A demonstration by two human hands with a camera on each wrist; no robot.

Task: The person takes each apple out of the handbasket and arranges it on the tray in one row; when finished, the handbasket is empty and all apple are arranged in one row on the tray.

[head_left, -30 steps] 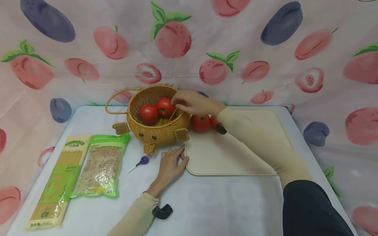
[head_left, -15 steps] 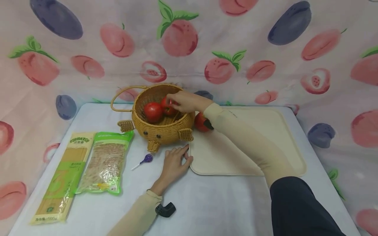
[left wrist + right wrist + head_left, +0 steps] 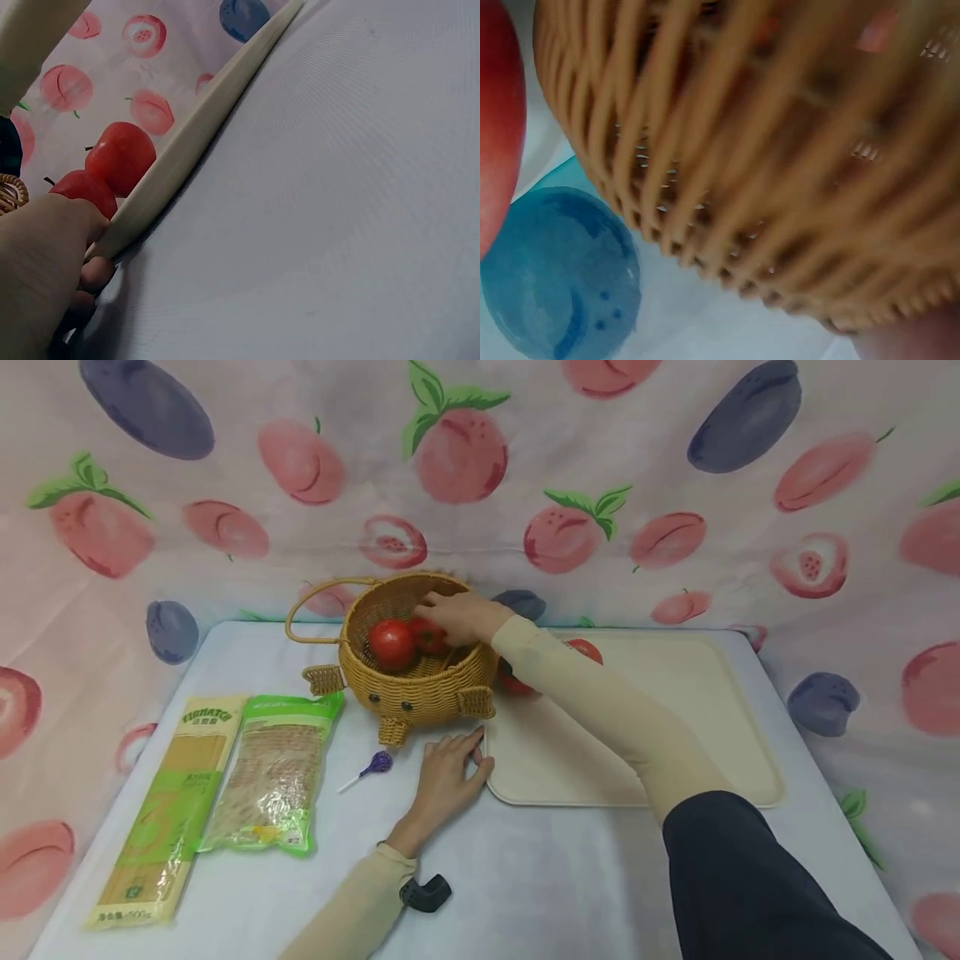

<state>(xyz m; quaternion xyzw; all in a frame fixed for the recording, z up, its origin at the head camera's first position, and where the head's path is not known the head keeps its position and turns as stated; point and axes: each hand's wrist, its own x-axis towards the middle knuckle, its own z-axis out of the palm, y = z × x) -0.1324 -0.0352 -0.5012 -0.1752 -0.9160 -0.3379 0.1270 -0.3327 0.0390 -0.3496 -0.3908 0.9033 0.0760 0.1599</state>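
Note:
My right hand reaches over the right rim of a wicker basket. Its fingers lie over the top and back of a red apple, and I cannot tell whether they grip it. Beside it in the basket is another red apple. My left hand rests on the table with thumb and forefinger at the near-left corner of a cream tray. On the tray, partly behind my right forearm, sit two more apples, a front apple and a back apple; both show in the left wrist view.
To the left lie a long pack of spaghetti and a green-edged clear food bag. A purple-wrapped lollipop lies before the basket. The basket's loop handle sticks out left. A fruit-print cloth hangs behind the table.
My right hand has moved left from the basket's right rim to over the second apple, covering more of it. The left hand keeps its place at the tray corner. The head view shifts slightly.

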